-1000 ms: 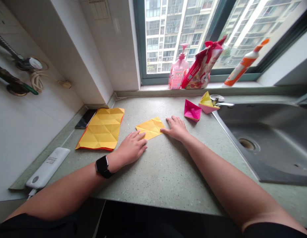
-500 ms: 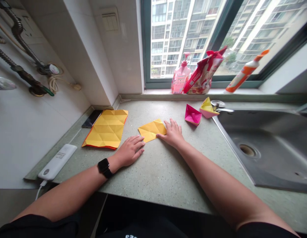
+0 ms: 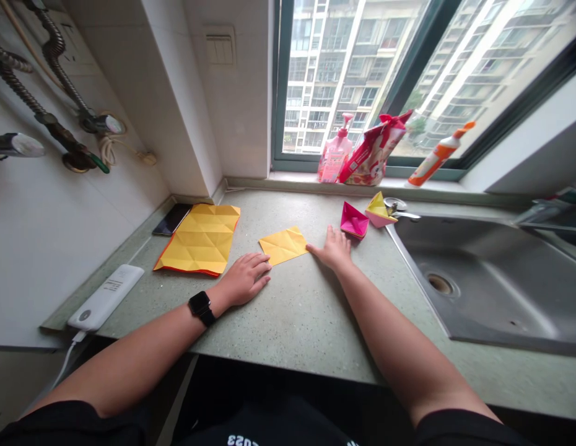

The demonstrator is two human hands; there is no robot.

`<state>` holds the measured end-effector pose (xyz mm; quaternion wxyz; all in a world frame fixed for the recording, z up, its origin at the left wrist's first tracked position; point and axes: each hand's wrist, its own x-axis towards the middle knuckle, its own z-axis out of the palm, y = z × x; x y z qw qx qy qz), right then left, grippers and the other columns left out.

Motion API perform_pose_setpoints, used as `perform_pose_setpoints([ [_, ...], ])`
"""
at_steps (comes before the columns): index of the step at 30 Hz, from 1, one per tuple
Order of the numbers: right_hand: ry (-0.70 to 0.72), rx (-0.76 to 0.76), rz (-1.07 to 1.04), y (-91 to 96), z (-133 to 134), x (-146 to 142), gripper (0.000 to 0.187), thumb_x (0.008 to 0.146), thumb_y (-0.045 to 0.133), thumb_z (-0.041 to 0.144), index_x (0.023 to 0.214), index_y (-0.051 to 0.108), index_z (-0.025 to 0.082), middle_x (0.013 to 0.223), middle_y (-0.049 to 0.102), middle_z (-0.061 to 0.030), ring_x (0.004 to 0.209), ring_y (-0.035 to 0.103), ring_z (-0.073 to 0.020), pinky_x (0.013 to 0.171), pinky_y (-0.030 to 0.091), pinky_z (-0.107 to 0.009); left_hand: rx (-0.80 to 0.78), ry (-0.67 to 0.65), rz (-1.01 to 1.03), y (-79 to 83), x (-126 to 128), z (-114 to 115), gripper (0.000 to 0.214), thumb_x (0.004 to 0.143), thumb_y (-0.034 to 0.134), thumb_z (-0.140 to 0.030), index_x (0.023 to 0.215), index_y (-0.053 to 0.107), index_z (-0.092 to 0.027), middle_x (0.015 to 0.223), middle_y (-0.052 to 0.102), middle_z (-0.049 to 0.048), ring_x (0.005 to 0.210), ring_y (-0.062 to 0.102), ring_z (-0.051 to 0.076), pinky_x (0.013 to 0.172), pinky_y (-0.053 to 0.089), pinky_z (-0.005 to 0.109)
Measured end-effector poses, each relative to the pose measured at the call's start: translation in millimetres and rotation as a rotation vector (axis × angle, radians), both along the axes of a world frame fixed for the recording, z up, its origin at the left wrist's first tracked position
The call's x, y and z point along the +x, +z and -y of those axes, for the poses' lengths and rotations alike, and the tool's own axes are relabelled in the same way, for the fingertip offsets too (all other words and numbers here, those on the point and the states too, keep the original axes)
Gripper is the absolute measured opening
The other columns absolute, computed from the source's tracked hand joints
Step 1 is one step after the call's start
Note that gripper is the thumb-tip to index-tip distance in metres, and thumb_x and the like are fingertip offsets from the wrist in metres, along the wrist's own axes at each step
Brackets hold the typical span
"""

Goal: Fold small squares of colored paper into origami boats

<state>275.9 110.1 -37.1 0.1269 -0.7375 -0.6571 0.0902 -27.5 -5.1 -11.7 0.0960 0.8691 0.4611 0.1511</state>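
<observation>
A small folded yellow paper (image 3: pixel 284 245) with crease lines lies flat on the counter between my hands. My left hand (image 3: pixel 245 279) rests palm down, fingers stretched out, its fingertips at the paper's lower left corner. On the other side, my right hand (image 3: pixel 333 249) lies spread on the counter, its thumb tip at the paper's right corner. Just beyond the right fingers sits a magenta folded paper boat (image 3: pixel 353 220). A yellow and pink paper boat (image 3: pixel 379 210) stands beside it. Larger creased yellow sheets (image 3: pixel 202 238) with a red-orange edge lie left of my left hand.
A dark phone (image 3: pixel 173 218) lies partly beside the yellow sheets. A white power bank (image 3: pixel 106 297) with a cable is at the left edge. The steel sink (image 3: pixel 483 272) is on the right. Bottles and a red bag (image 3: pixel 374 152) line the windowsill.
My right hand has slid right, off the small paper's right part and toward the magenta boat. My left hand has stayed in place. The camera view has turned slightly.
</observation>
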Motion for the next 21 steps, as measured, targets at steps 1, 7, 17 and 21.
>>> perform_pose_setpoints([
  [1, 0.004, 0.004, 0.003, -0.7, -2, 4, 0.109, 0.092, 0.063, 0.071, 0.174, 0.025, 0.010, 0.176, 0.033, -0.0282, 0.165, 0.028, -0.0445, 0.131, 0.025, -0.061, 0.004, -0.004, 0.002, -0.4, 0, 0, 0.033, 0.110, 0.054, -0.038, 0.133, 0.073, -0.024, 0.158, 0.063, 0.0113, 0.151, 0.053, 0.030, 0.130, 0.041, 0.055],
  [7, 0.029, 0.004, 0.034, 0.1, -3, 5, 0.075, 0.107, 0.044, 0.056, 0.169, 0.041, 0.013, 0.175, 0.040, -0.0238, 0.165, 0.031, -0.0396, 0.131, 0.027, -0.060, 0.001, -0.077, -0.043, 9.7, 1, -9, 0.027, 0.107, 0.059, -0.036, 0.123, 0.075, -0.021, 0.148, 0.069, 0.0133, 0.141, 0.060, 0.031, 0.124, 0.045, 0.051],
  [17, 0.193, 0.100, 0.021, 4.9, 15, 5, 0.072, 0.101, 0.058, 0.053, 0.166, 0.047, 0.025, 0.170, 0.052, -0.0137, 0.160, 0.042, -0.0343, 0.131, 0.032, -0.057, -0.018, 0.070, 0.011, 25.9, 15, -53, 0.025, 0.106, 0.058, -0.034, 0.105, 0.080, -0.024, 0.106, 0.081, 0.0086, 0.100, 0.073, 0.029, 0.098, 0.055, 0.043],
  [21, 0.200, 0.066, 0.059, 1.0, 16, 5, 0.066, 0.103, 0.056, 0.051, 0.163, 0.051, 0.024, 0.172, 0.049, -0.0152, 0.162, 0.040, -0.0350, 0.132, 0.028, -0.060, 0.114, 0.288, 0.045, 11.6, 9, -59, 0.045, 0.102, 0.067, -0.039, 0.143, 0.064, -0.019, 0.135, 0.070, 0.0181, 0.125, 0.064, 0.037, 0.110, 0.050, 0.051],
])
